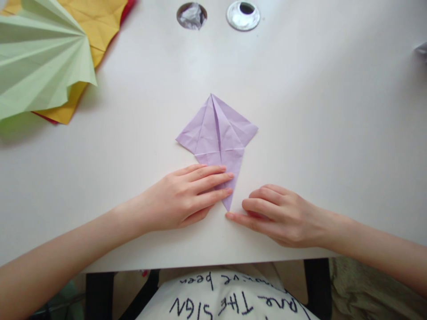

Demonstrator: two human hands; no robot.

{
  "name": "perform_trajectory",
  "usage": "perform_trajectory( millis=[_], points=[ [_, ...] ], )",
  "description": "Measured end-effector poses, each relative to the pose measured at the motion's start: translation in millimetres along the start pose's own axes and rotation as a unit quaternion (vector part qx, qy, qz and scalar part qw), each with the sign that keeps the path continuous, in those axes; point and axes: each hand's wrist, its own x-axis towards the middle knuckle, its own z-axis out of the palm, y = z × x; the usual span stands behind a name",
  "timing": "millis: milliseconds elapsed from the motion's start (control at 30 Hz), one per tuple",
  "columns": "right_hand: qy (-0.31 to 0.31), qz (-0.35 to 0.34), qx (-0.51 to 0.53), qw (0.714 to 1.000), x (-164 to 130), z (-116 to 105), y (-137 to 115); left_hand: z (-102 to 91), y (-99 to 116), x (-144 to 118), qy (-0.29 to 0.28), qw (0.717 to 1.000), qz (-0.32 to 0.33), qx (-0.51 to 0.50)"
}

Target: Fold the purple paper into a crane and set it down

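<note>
A folded sheet of lilac origami paper (222, 133) lies flat on the white table, shaped like a kite with a long point toward me. A slit runs down its middle from the top corner, and a pale crease crosses it. My left hand (190, 195) rests flat over the lower part, fingers stretched out and pressing on the paper. At the bottom tip, my right hand (280, 215) has its index finger extended to the point, with the other fingers curled in. The right hand's thumb is mostly hidden.
Green pleated paper (43, 62) lies over yellow folded paper (96, 26) and a red sheet at the upper left. A round table hole (191, 16) holds crumpled grey material, beside a silvery ring-shaped cover (243, 16). A grey object (422, 49) shows at the right edge.
</note>
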Motion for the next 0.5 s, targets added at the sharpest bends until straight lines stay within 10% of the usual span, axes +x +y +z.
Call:
perform_trajectory(
  millis=[500],
  points=[
    [0.002, 0.025, 0.010, 1.000, 2.9, 1.0, 2.1, -0.2, 0.5, 0.4, 0.000, 1.000, 0.001, 0.000]
  ],
)
